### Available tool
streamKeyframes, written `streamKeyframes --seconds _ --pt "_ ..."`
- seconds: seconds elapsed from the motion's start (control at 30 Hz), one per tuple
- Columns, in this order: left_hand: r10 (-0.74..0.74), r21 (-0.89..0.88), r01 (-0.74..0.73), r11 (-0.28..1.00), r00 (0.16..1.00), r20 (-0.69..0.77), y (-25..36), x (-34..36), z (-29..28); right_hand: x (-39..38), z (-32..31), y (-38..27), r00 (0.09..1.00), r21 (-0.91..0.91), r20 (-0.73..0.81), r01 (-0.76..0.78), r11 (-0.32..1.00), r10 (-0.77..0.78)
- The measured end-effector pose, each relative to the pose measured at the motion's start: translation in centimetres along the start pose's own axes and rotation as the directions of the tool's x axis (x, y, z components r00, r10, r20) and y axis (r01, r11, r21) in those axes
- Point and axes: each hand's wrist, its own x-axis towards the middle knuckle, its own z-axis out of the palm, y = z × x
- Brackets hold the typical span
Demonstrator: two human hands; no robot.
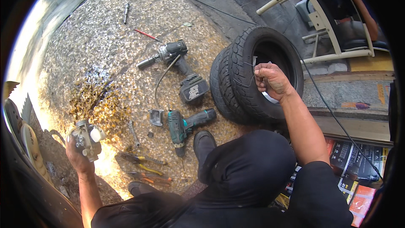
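Below and to the right of the right hand's [271,80] fingers, at the picture's lower right edge, lie flat printed cartons [353,160], black with white and yellow panels, and a glossy red-orange one [360,202] beneath them. The right hand is closed in a fist, its fingers clamped on a thin dark wire [249,74] that loops across the tread just left of them; behind the fist stand two black rubber tyres [242,80] leaning together, deeply grooved, with a bright metal rim edge showing just under the wrist. The left hand [78,152] holds up a small cast-metal carburettor [86,137], dull grey with a pale rounded cap, its fingers wrapped around the body from below. To the right of those fingers, on the speckled pebble-stone floor [97,50] (shiny and sunlit), lie yellow-handled pliers [141,160], a short steel spanner [134,133], a green-and-black cordless drill [185,124] and, farther up, a grey-black cordless driver [177,65] with a boxy battery. A slim red-handled tool [146,34] lies well above. A cream tubular metal frame [325,21] stands up and to the right of the right fist.
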Motion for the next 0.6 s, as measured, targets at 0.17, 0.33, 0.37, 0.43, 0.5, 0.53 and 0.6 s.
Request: streamKeyframes --seconds 0.17,0.33,0.37,0.43,0.5,0.53,0.6 --pt "-0.053 -0.046 0.053 0.998 0.999 0.008 0.7 -0.5 0.0 0.7 -1.5 1.7 0.995 -0.006 -0.061 -0.074 0.997 0.074" --pt "-0.116 -0.094 0.122 0.988 0.991 0.065 0.6 -0.5 0.3 1.0 -2.2 2.2 0.985 -0.024 -0.135 -0.115 0.993 0.111" --pt "-0.112 -0.091 0.112 0.990 0.994 0.006 0.4 -0.3 0.4 1.0 -2.2 2.3 0.982 -0.018 -0.147 -0.118 0.993 0.114" --pt "-0.096 -0.078 0.094 0.993 0.995 -0.025 0.3 -0.2 0.5 1.0 -2.3 2.3 0.982 -0.034 -0.147 -0.128 0.991 0.122" --pt "-0.103 -0.075 0.099 0.992 0.993 -0.052 0.3 -0.3 0.6 0.8 -2.2 2.0 0.978 -0.064 -0.178 -0.122 0.990 0.109" --pt "-0.135 -0.075 0.128 0.989 0.986 -0.102 0.4 -0.3 0.6 0.6 -2.0 1.7 0.976 -0.085 -0.199 -0.105 0.991 0.087" --pt "-0.129 -0.124 0.126 0.984 0.991 -0.019 0.5 -0.3 0.5 0.2 -1.2 0.7 0.963 -0.151 -0.270 -0.024 0.988 -0.018"
